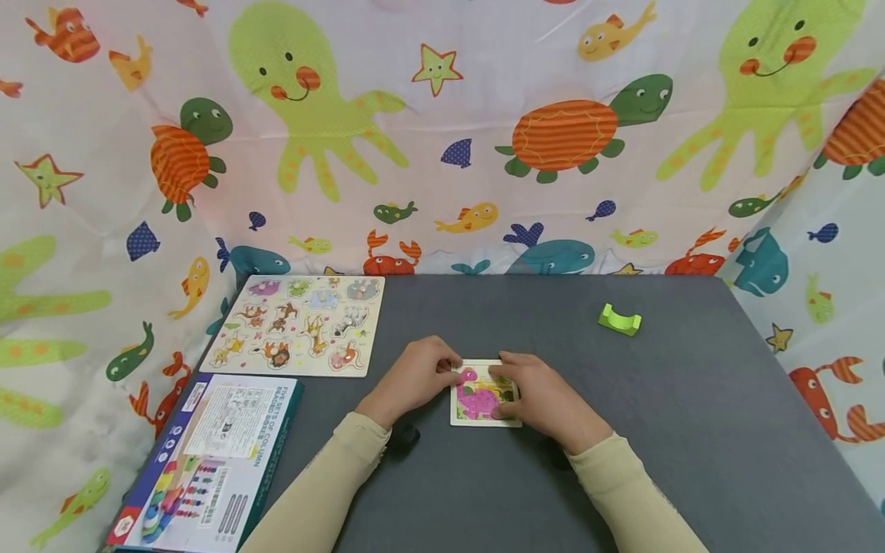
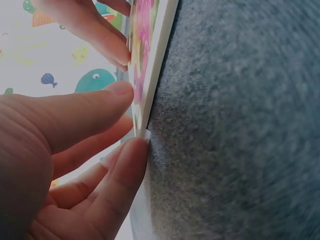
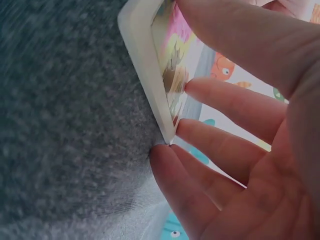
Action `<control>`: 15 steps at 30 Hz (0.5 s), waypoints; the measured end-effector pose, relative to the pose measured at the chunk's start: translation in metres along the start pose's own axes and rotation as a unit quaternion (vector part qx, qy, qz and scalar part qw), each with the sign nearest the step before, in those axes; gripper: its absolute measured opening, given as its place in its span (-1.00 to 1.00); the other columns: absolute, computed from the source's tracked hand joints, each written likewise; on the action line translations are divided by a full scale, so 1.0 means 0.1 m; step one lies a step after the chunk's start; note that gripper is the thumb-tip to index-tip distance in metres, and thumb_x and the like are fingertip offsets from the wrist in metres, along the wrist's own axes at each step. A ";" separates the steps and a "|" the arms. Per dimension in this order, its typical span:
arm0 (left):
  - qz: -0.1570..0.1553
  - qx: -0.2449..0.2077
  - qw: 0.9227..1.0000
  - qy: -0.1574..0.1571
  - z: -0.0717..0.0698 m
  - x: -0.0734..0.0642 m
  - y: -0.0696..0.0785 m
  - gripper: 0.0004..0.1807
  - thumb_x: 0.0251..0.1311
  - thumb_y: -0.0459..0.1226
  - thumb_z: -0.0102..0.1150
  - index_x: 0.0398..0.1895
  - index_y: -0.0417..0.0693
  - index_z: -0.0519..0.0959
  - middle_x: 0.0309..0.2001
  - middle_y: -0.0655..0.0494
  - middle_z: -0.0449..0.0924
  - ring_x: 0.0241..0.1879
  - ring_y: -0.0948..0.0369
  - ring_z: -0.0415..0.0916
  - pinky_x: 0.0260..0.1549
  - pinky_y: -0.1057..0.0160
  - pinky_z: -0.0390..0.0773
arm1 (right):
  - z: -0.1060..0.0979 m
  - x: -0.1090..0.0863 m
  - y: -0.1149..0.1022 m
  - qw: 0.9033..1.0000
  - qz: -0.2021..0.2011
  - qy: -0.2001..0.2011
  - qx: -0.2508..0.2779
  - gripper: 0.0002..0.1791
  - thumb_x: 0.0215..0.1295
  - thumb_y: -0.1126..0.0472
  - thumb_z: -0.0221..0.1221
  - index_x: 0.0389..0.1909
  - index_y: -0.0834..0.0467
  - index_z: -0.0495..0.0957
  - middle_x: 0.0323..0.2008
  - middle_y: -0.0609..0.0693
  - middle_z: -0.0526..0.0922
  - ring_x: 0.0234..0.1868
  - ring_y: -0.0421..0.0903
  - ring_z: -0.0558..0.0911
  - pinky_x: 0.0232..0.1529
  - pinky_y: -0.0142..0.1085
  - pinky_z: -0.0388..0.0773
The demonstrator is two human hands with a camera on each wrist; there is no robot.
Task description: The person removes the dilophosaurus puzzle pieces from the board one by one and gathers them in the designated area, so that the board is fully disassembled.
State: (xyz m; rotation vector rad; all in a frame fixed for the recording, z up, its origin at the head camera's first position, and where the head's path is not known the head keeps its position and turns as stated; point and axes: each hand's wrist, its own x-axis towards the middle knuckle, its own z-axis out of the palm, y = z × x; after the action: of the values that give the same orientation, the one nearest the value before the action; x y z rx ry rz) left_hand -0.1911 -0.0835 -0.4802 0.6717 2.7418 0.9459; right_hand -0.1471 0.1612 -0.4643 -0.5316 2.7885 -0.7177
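A small square jigsaw puzzle (image 1: 477, 402) with a pink dinosaur and a pale frame lies flat on the grey table. At its upper left, my left hand (image 1: 417, 376) holds the frame's edge. In the left wrist view, the left thumb (image 2: 112, 97) touches the picture while a fingertip sits at the frame corner. My right hand (image 1: 549, 397) rests on the puzzle's right side. Its thumb (image 3: 215, 17) lies on the picture, and fairly straight fingers (image 3: 225, 107) touch the far part and edge. The hands cover parts of the picture.
A wooden animal puzzle board (image 1: 369, 330) lies at the back left. In front of it is a flat toy box (image 1: 235, 468) with printed labels. A green curved block (image 1: 620, 320) sits at the back right. A sea-animal curtain (image 1: 442, 207) hangs behind the table.
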 end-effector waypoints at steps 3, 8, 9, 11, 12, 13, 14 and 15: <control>-0.005 0.008 1.000 -0.001 0.00 -0.01 -0.01 -0.76 0.38 -0.16 0.48 0.02 -0.01 0.84 -0.09 0.11 0.70 -0.20 0.28 0.55 -0.12 0.22 0.62 | 0.00 0.00 0.00 1.000 -0.005 -0.003 0.008 -0.29 0.23 0.11 0.57 0.39 0.18 0.63 0.57 0.26 0.43 0.57 0.29 0.43 0.47 0.16 0.49; 0.005 0.021 1.000 0.002 0.01 -0.01 0.00 -0.76 0.38 -0.16 0.48 0.01 -0.03 0.84 -0.10 0.11 0.69 -0.21 0.27 0.54 -0.15 0.24 0.60 | 0.00 0.00 0.02 1.000 -0.008 0.001 0.007 -0.30 0.23 0.10 0.57 0.38 0.16 0.64 0.56 0.24 0.45 0.56 0.28 0.44 0.47 0.17 0.49; 0.008 0.023 1.000 0.003 0.01 -0.01 0.01 -0.76 0.38 -0.16 0.47 0.01 -0.04 0.84 -0.10 0.10 0.69 -0.21 0.26 0.54 -0.15 0.24 0.59 | 0.00 0.00 0.02 1.000 -0.007 0.002 0.005 -0.31 0.22 0.09 0.58 0.38 0.14 0.65 0.56 0.24 0.46 0.56 0.28 0.45 0.47 0.17 0.49; 0.011 0.028 1.000 0.002 0.02 -0.01 0.02 -0.77 0.39 -0.16 0.46 0.01 -0.05 0.83 -0.09 0.09 0.69 -0.20 0.25 0.54 -0.14 0.24 0.60 | 0.00 0.00 0.02 1.000 -0.006 0.001 0.005 -0.32 0.22 0.09 0.57 0.37 0.12 0.66 0.55 0.24 0.47 0.56 0.28 0.45 0.47 0.18 0.49; 0.011 0.031 0.999 0.001 0.02 -0.01 0.02 -0.76 0.39 -0.16 0.46 0.01 -0.05 0.83 -0.08 0.09 0.69 -0.20 0.24 0.54 -0.13 0.24 0.60 | 0.00 0.00 0.03 1.000 -0.006 0.000 0.005 -0.33 0.22 0.09 0.57 0.36 0.11 0.67 0.55 0.24 0.47 0.56 0.28 0.44 0.47 0.17 0.48; 0.007 0.034 0.999 -0.001 0.02 -0.02 0.03 -0.76 0.40 -0.16 0.46 0.02 -0.05 0.83 -0.07 0.09 0.69 -0.19 0.24 0.54 -0.12 0.24 0.60 | 0.00 0.00 0.03 1.000 -0.007 -0.002 0.004 -0.35 0.23 0.09 0.57 0.35 0.10 0.68 0.54 0.24 0.47 0.56 0.28 0.44 0.47 0.18 0.48; 0.003 0.036 0.999 -0.003 0.02 -0.03 0.03 -0.75 0.40 -0.15 0.45 0.03 -0.05 0.82 -0.06 0.09 0.68 -0.18 0.24 0.53 -0.11 0.23 0.61 | 0.01 0.00 0.02 1.000 -0.010 -0.003 0.004 -0.36 0.23 0.09 0.57 0.34 0.09 0.69 0.54 0.25 0.47 0.56 0.28 0.45 0.47 0.18 0.48; -0.001 0.039 0.999 -0.004 0.02 -0.03 0.04 -0.75 0.40 -0.15 0.45 0.03 -0.05 0.82 -0.05 0.10 0.68 -0.17 0.24 0.53 -0.10 0.22 0.61 | 0.01 0.00 0.02 1.000 -0.011 -0.005 0.002 -0.37 0.23 0.09 0.57 0.34 0.09 0.69 0.54 0.25 0.48 0.56 0.28 0.45 0.47 0.18 0.48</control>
State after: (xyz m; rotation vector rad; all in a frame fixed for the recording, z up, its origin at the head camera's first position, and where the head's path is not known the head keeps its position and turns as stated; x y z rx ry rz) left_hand -0.1863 -0.0811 -0.4798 0.6831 2.7842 0.8368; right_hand -0.1476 0.1628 -0.4662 -0.5654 2.7761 -0.7245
